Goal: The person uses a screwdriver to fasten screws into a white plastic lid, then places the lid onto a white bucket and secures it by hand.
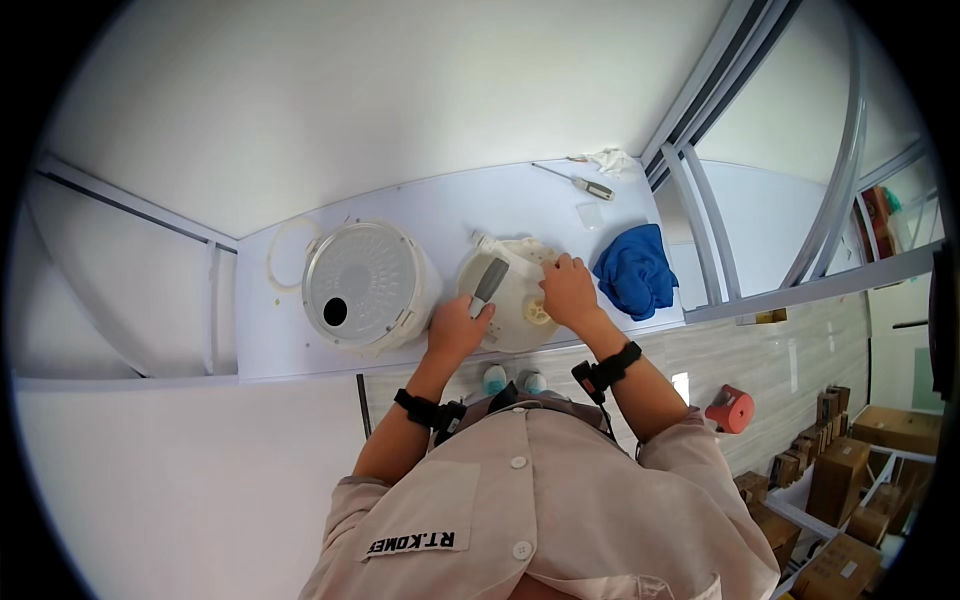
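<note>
A round white plastic part (510,330) lies flat on the white table, with a small cream wheel-like piece (537,311) on its near right side. My left hand (460,328) is closed round the lower end of a grey-handled tool (489,281), whose kind I cannot make out; it slants over the part's left side. At the right rim of the part, my right hand (570,292) has its fingers bent and pressed together on the edge; the fingertips are partly hidden. To the left stands a white round tub (362,285) with a grey disc top and a dark hole.
A blue cloth (637,272) is bunched at the right. Behind it lie a screwdriver (590,187), a small clear bag (590,216) and crumpled white tissue (612,162). A cream ring (273,258) rests beyond the tub. Cardboard boxes (840,480) and a red roll (735,410) are at the right.
</note>
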Demonstrator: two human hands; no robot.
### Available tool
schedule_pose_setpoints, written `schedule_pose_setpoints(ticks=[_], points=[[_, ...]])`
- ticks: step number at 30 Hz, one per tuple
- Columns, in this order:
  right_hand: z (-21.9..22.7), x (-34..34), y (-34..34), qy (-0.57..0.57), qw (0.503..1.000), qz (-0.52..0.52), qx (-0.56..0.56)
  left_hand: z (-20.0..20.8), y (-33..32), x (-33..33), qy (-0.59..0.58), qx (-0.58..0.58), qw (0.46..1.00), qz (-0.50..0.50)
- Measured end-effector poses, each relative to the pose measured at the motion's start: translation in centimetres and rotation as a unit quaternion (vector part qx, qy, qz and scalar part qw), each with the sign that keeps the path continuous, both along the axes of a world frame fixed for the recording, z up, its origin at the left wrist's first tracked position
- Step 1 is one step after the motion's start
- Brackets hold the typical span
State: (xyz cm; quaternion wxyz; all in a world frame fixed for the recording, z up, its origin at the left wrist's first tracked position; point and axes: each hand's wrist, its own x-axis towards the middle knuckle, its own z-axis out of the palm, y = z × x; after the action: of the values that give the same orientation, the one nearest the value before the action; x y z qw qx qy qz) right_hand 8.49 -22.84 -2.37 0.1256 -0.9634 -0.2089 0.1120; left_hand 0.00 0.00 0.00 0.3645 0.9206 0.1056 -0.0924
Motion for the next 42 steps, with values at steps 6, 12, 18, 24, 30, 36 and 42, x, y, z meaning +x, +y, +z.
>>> schedule_pose_setpoints(ticks=[6,12,18,24,30,36,42], points=[[-1.5,-0.8,-3.0,0.001,0.952,-0.144,0.270,-2.6,0.4,-0.6,-0.062,0.016,0.998,0.013],[-0.9,-1.4,-4.9,0.090,0.943,-0.211,0.242,-2.9,-0.1,-0.8,-0.056,0.021,0.998,0.016],[-1.8,-2.7,-3.9,0.080,0.942,-0.226,0.235,-3.5,0.1,-0.9,-0.066,0.025,0.997,0.014],[-2.2,-2.5,-3.7,0.029,0.944,-0.231,0.233,-3.5,0.1,-0.7,-0.078,-0.019,0.996,0.029],[0.4,-2.1,-5.5,-0.042,0.932,-0.261,0.246,-2.6,-1.3,0.5,-0.083,-0.080,0.991,0.069],[3.2,-1.4,-9.6,-0.108,0.919,-0.303,0.229,-2.1,-2.5,2.3,-0.073,-0.109,0.984,0.122],[5.4,-2.2,-11.0,-0.125,0.900,-0.342,0.242,-3.6,-2.4,3.8,-0.033,-0.032,0.994,0.099]])
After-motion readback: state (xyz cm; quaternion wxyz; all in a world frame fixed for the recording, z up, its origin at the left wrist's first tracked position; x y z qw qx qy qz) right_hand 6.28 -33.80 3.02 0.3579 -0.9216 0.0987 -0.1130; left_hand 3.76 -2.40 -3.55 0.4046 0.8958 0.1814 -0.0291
